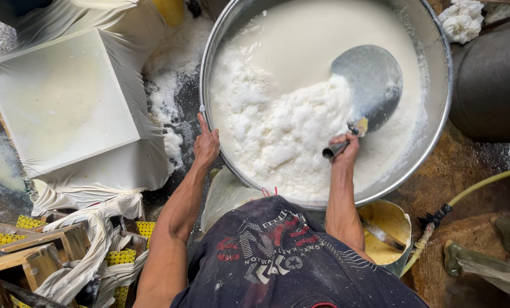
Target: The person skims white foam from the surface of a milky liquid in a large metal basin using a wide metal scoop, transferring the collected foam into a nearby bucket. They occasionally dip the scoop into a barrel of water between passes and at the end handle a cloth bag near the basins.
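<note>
**Scoop in the curd vat, one hand on the rim**

A large round metal basin (437,114) fills the far middle of the view, holding pale creamy liquid with a mass of white foamy curd (277,125) gathered toward its near-left side. The right hand (344,147) is clenched around the tubular handle of a wide, shallow metal scoop (369,85), whose bowl lies tilted in the liquid to the right of the curd, its near edge touching the white mass. The left hand (206,144) is spread open, fingers flat against the outside of the basin's left rim (gripping nothing, only pressing on it).

To the left of the basin stands a square mould draped in white cloth (66,97), the cloth sagging into it and holding a thin film of pale liquid; its loose edges hang over the sides. White froth (169,97) lies spilled on the dark wet floor between the mould and the basin. At near left, wooden frames (32,256) sit stacked with more twisted cloth and yellow mesh pieces among them.

Just near the basin on the right is a yellow bucket (389,225), partly hidden by the person's dark printed shirt. A yellowish hose (477,185) runs off to the right, and a bunched white rag (463,20) lies at far right.
</note>
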Motion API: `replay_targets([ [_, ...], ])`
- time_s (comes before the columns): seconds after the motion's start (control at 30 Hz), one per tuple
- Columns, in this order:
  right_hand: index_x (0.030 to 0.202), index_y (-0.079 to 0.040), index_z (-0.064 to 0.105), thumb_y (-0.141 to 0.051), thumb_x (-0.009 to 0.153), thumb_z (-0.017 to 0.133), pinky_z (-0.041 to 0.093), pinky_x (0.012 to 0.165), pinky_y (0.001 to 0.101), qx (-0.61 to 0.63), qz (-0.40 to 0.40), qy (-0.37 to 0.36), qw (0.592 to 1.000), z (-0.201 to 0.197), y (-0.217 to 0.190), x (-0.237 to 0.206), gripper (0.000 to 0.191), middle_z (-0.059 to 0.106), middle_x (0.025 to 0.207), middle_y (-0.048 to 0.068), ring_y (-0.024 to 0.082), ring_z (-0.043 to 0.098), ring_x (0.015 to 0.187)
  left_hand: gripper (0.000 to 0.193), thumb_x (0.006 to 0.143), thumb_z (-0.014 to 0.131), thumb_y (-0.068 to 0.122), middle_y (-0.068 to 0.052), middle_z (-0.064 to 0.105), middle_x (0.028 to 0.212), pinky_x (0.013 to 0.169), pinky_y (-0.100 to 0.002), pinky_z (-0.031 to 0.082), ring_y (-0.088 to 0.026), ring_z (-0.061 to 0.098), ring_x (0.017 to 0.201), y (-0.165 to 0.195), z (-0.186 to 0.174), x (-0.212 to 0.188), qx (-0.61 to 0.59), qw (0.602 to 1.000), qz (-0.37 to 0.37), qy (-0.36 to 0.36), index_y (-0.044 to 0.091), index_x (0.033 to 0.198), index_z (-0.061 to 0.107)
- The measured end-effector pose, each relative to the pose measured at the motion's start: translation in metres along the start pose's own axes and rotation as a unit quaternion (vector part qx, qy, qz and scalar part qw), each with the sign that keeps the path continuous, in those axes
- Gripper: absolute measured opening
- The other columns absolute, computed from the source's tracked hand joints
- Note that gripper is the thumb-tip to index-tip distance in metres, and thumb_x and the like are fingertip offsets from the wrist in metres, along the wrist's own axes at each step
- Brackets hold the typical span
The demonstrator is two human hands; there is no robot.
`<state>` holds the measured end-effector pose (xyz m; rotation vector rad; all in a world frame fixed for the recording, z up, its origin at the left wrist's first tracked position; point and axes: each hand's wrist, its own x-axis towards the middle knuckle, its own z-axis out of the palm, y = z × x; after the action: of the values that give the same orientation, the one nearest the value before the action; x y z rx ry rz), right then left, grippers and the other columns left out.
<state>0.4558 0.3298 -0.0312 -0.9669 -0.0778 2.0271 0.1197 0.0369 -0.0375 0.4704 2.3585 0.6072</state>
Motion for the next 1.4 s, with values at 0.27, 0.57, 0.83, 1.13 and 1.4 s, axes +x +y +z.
replay_targets([
  [0.27,0.075,-0.010,0.049,-0.009,0.087,0.061,0.051,0.056,0.0351,0.022,0.101,-0.009,0.995,0.124,0.036,0.092,0.017,0.052,0.065,0.003,0.017,0.052,0.057,0.090,0.102,0.051,0.035,-0.031,0.073,0.098,0.084,-0.061,0.051,-0.053,0.069,0.090,0.009,0.001,0.001,0.023,1.000,-0.015,0.015,0.021,0.164,-0.012],
  [0.57,0.109,-0.006,0.055,-0.002,0.085,0.062,0.051,0.042,0.0379,-0.291,-0.042,-0.041,0.955,0.209,0.087,0.115,0.025,0.057,0.067,0.007,0.018,0.057,0.048,0.088,0.104,0.051,0.035,-0.030,0.073,0.095,0.081,-0.060,0.052,-0.051,0.070,0.086,0.021,0.000,-0.002,0.038,0.998,-0.053,0.012,0.024,0.165,-0.011],
  [0.83,0.156,0.003,0.028,-0.001,0.083,0.072,0.053,0.084,0.0527,-0.663,-0.291,-0.208,0.658,0.180,0.113,0.092,0.084,0.053,0.128,0.034,0.047,0.055,0.103,0.087,0.104,0.051,0.035,-0.029,0.073,0.096,0.082,-0.060,0.052,-0.050,0.070,0.087,0.021,-0.002,-0.002,0.033,0.997,-0.062,0.007,0.025,0.165,-0.011],
  [1.13,0.162,-0.008,0.022,-0.010,0.081,0.067,0.052,0.107,0.0414,-0.750,-0.195,-0.117,0.621,0.115,0.070,0.029,0.092,0.057,0.145,0.026,0.038,0.062,0.127,0.090,0.104,0.051,0.035,-0.031,0.071,0.104,0.088,-0.061,0.051,-0.052,0.069,0.093,0.013,0.000,0.004,0.030,0.999,-0.025,0.011,0.023,0.163,-0.016],
  [1.4,0.156,-0.003,0.036,0.000,0.087,0.068,0.054,0.100,0.0424,-0.698,-0.381,-0.096,0.599,0.034,0.014,-0.045,0.076,0.064,0.134,0.025,0.036,0.067,0.116,0.092,0.104,0.052,0.035,-0.030,0.072,0.105,0.087,-0.059,0.052,-0.050,0.071,0.093,0.006,0.002,0.006,0.002,1.000,0.014,0.005,0.019,0.162,-0.016],
])
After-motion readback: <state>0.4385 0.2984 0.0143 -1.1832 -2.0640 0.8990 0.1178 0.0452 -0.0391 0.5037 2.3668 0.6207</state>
